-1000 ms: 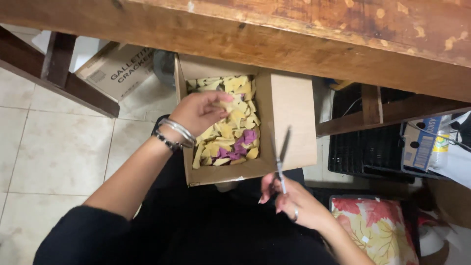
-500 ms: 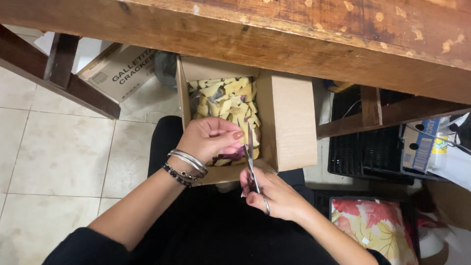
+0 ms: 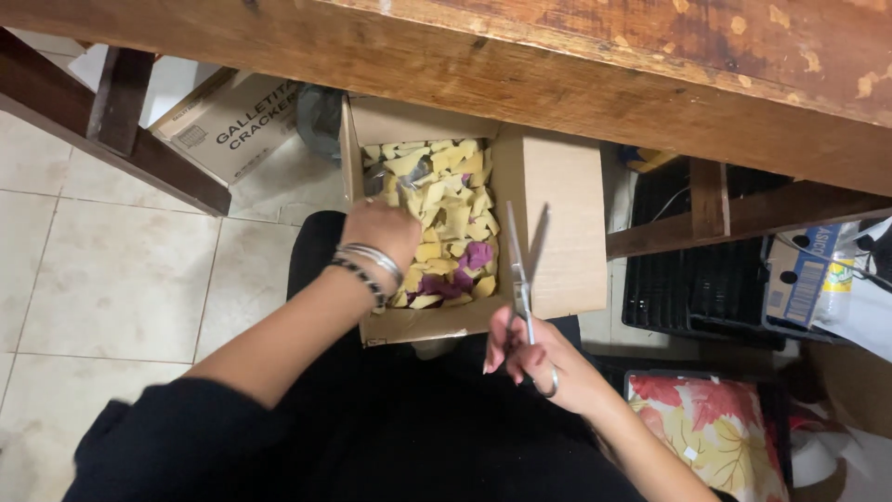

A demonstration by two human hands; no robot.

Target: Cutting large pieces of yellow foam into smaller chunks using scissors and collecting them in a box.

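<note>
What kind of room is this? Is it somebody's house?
Probably a room at home, used for crafts. There is a worn wooden table over a tiled floor, a flowered cushion, and a cardboard box of paper scraps on the person's lap.

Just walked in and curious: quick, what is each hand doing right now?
Left hand: fingers curled down among the paper scraps in the cardboard box; what it grips cannot be told.
Right hand: closed on the scissors, blades open.

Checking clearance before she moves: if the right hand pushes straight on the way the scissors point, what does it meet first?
Probably the cardboard box's folded-in flap; the right hand's open scissors already overlap it, though depth is unclear.
</note>
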